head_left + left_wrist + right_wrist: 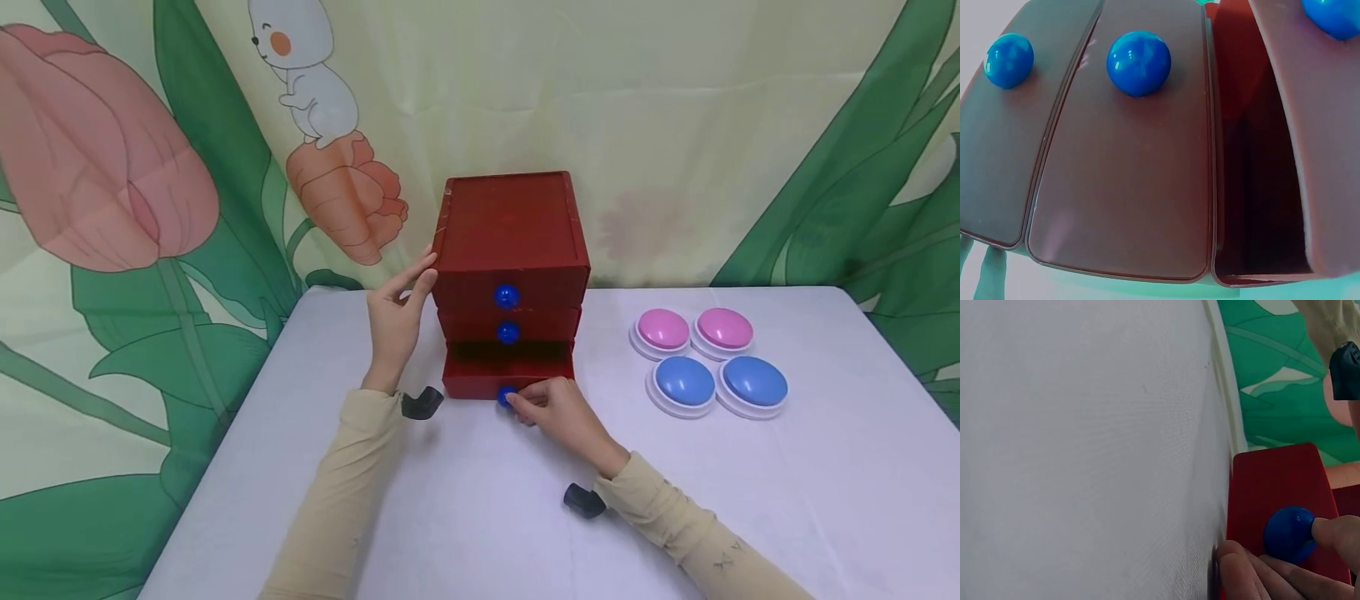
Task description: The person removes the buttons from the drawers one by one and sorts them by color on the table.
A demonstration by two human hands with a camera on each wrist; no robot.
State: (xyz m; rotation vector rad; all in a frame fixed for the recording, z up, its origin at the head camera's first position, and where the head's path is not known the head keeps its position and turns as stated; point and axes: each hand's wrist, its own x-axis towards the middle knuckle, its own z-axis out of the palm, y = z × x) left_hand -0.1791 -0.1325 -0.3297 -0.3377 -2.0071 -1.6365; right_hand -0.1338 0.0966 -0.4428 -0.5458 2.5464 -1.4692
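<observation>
A dark red cabinet (512, 221) with three stacked drawers stands at the back of the table. Its bottom drawer (465, 387) is pulled partly out, and the dark inside shows in the left wrist view. My right hand (561, 412) pinches the blue knob (1290, 534) of that drawer between thumb and fingers. The top knob (506, 296) and middle knob (507, 332) sit on drawers that are closed. Against the cabinet's left side my left hand (395, 327) rests with its fingers extended, steadying near the top drawer's level.
Right of the cabinet are two pink push buttons (663, 329) and two blue push buttons (684, 382) on white bases. A printed curtain (675, 150) hangs right behind the table (480, 517). A black wrist camera (583, 501) juts out below the right wrist.
</observation>
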